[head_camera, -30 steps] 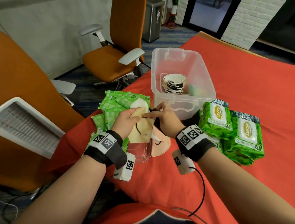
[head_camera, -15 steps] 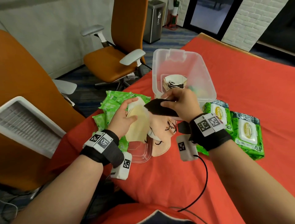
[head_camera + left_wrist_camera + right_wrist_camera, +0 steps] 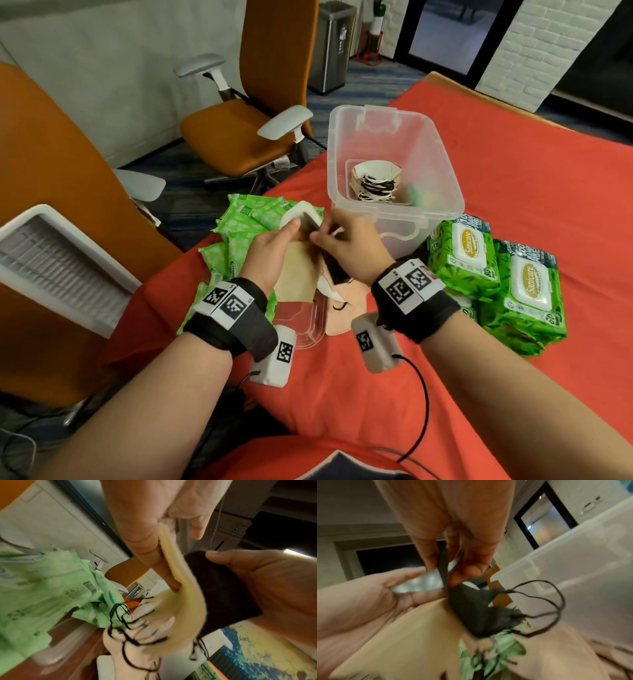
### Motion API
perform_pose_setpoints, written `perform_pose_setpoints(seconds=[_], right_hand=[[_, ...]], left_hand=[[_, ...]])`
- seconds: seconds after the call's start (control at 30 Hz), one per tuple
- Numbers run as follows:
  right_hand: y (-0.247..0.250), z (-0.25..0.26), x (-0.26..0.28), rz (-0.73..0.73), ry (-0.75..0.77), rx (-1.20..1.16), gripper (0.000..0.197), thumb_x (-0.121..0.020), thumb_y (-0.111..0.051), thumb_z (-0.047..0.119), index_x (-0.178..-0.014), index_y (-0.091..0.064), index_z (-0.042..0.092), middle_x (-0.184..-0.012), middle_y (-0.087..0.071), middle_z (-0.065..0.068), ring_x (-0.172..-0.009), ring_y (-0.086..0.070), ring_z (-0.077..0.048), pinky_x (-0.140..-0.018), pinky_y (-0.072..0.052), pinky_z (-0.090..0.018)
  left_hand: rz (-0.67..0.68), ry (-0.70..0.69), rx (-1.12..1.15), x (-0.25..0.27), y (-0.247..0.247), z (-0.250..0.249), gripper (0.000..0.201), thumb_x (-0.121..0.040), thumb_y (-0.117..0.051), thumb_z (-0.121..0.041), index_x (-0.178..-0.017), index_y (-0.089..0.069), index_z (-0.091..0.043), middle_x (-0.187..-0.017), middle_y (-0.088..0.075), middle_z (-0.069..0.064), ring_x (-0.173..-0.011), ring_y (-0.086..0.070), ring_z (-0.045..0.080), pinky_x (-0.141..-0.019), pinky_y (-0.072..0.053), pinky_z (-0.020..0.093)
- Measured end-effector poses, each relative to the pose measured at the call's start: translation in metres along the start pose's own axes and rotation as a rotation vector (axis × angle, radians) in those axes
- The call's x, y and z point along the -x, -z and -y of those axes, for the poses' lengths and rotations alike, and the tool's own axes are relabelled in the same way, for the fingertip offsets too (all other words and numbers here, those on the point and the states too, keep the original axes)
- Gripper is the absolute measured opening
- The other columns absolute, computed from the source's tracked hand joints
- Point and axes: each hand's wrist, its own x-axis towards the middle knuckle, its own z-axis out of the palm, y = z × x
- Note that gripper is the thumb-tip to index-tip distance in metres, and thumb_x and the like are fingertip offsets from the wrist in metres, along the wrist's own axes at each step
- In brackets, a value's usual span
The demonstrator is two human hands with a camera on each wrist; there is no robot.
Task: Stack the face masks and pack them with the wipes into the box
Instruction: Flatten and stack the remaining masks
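Left hand (image 3: 270, 250) is clamped on a small stack of face masks (image 3: 297, 274), cream one facing up, thumb on top and fingers underneath. Right hand (image 3: 349, 246) pinches a black mask (image 3: 221, 592) by its upper edge and holds it flat against the stack in the left hand; ear loops (image 3: 544, 601) dangle free. Both hands meet just in front of the clear box (image 3: 442, 178), above the red surface (image 3: 513, 164).

In the box: an earlier pile of masks (image 3: 375, 181) on the floor of the box, something green beside it, too blurred to identify.

Loose masks, pink and white (image 3: 339, 308), lie under the hands on the surface, partly over a clear plastic lid (image 3: 308, 329).

Small green wipe sachets (image 3: 246, 219) are heaped left of the hands. Large green wipe packs (image 3: 496, 277) are stacked right of the box, near it, not in it.

Orange office chair (image 3: 246, 130) beyond the surface edge.
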Motion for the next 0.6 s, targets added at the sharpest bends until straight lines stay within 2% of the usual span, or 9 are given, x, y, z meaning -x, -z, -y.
perform_pose_setpoints(seconds=[0.07,0.1,0.2,0.27,0.33,0.4,0.43,0.5,0.6], right_hand=[[-0.007,0.001,0.003,0.125,0.002,-0.052,0.017,-0.092,-0.053,0.017,-0.079,-0.049,0.027,-0.074,-0.057,0.005,-0.062,-0.056,-0.015,-0.067,-0.045,-0.029],[-0.008,0.001,0.003,0.155,-0.017,-0.152,0.014,-0.095,-0.046,0.012,-0.088,-0.048,0.025,-0.074,-0.058,0.005,-0.056,-0.057,-0.016,-0.062,-0.046,-0.027],[-0.003,-0.004,-0.002,0.114,-0.106,-0.357,0.026,-0.094,-0.034,-0.002,-0.113,-0.038,0.014,-0.070,-0.060,-0.003,-0.043,-0.054,-0.017,-0.052,-0.046,-0.024],[0.002,-0.009,-0.007,0.082,-0.123,-0.307,0.029,-0.092,-0.041,-0.002,-0.117,-0.043,0.013,-0.065,-0.055,-0.003,-0.045,-0.051,-0.014,-0.052,-0.045,-0.026],[0.005,-0.013,-0.010,0.059,-0.099,-0.221,0.017,-0.089,-0.056,0.007,-0.103,-0.056,0.017,-0.064,-0.049,0.001,-0.046,-0.048,-0.001,-0.056,-0.041,-0.020],[0.007,-0.013,-0.009,0.056,-0.060,-0.183,0.011,-0.081,-0.069,0.013,-0.079,-0.059,0.018,-0.063,-0.048,0.005,-0.048,-0.047,0.002,-0.056,-0.037,-0.016],[0.007,-0.013,-0.009,0.056,-0.037,-0.154,0.014,-0.077,-0.073,0.014,-0.073,-0.060,0.013,-0.064,-0.048,0.006,-0.052,-0.046,0.000,-0.056,-0.037,-0.016],[0.005,-0.015,-0.008,0.040,-0.018,-0.111,0.016,-0.075,-0.075,0.014,-0.071,-0.061,0.006,-0.067,-0.051,0.003,-0.060,-0.048,-0.007,-0.060,-0.039,-0.020],[0.002,-0.019,-0.008,-0.002,-0.017,-0.169,0.014,-0.080,-0.070,0.012,-0.073,-0.058,0.011,-0.072,-0.058,-0.017,-0.069,-0.052,-0.020,-0.068,-0.044,-0.033]], left_hand=[[0.010,0.032,0.061,-0.001,-0.001,-0.001,0.027,-0.086,-0.060,-0.038,-0.076,-0.072,-0.016,-0.090,-0.070,0.015,-0.094,-0.065,0.030,-0.094,-0.046,0.038],[0.026,0.031,0.056,-0.001,-0.001,-0.001,0.024,-0.085,-0.063,-0.033,-0.071,-0.071,-0.016,-0.084,-0.070,0.013,-0.090,-0.064,0.031,-0.092,-0.046,0.039],[0.042,0.011,-0.006,-0.001,-0.001,0.003,0.021,-0.087,-0.059,-0.004,-0.067,-0.065,-0.011,-0.064,-0.066,0.002,-0.070,-0.061,0.022,-0.081,-0.050,0.037],[0.063,0.006,-0.039,0.000,0.000,0.004,0.024,-0.087,-0.054,0.004,-0.073,-0.065,-0.011,-0.062,-0.067,-0.004,-0.066,-0.063,0.014,-0.076,-0.052,0.031],[0.106,-0.008,-0.072,0.002,0.002,0.004,0.025,-0.088,-0.053,0.005,-0.077,-0.065,-0.013,-0.060,-0.068,-0.009,-0.062,-0.064,0.004,-0.070,-0.052,0.022],[0.146,-0.029,-0.106,0.004,0.002,0.002,0.021,-0.088,-0.053,0.006,-0.083,-0.066,-0.010,-0.062,-0.068,-0.010,-0.061,-0.064,-0.001,-0.066,-0.052,0.015],[0.160,-0.038,-0.115,0.005,0.001,0.001,0.019,-0.088,-0.052,0.006,-0.089,-0.066,-0.007,-0.067,-0.068,-0.008,-0.062,-0.064,-0.002,-0.066,-0.052,0.013],[0.173,-0.053,-0.118,0.006,0.000,-0.001,0.024,-0.088,-0.053,0.007,-0.105,-0.064,-0.005,-0.078,-0.067,-0.003,-0.064,-0.064,-0.004,-0.068,-0.051,0.011],[0.152,-0.064,-0.107,0.008,-0.001,-0.004,0.026,-0.085,-0.058,0.006,-0.109,-0.063,-0.003,-0.084,-0.067,0.001,-0.065,-0.065,-0.003,-0.066,-0.052,0.011]])
